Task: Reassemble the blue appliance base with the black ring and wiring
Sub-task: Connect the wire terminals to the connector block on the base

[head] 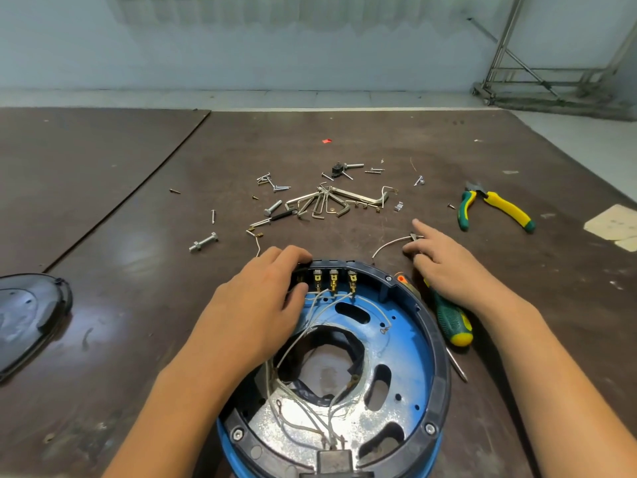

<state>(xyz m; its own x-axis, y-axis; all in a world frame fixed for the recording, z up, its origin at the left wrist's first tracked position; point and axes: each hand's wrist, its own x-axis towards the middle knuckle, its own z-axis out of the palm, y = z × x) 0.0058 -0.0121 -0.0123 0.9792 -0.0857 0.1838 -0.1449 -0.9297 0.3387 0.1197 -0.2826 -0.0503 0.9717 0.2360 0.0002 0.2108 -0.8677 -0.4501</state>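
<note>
The blue appliance base [400, 343] lies open side up at the near middle of the table, with the black ring [441, 381] seated round its rim. White wires [310, 343] loop inside it toward brass terminals [333, 281] at the far rim. My left hand [255, 305] grips the far left of the ring beside the terminals, fingers curled over the edge. My right hand [444, 257] rests on the table just right of the base, its fingers touching the end of a loose white wire [389, 243]; a pinch cannot be made out.
A green-yellow screwdriver [451, 322] lies under my right wrist. Green-yellow pliers [496, 208] lie far right. Hex keys [331, 201], screws and bolts [203, 242] are scattered beyond the base. A black cover [27, 315] sits at the left edge.
</note>
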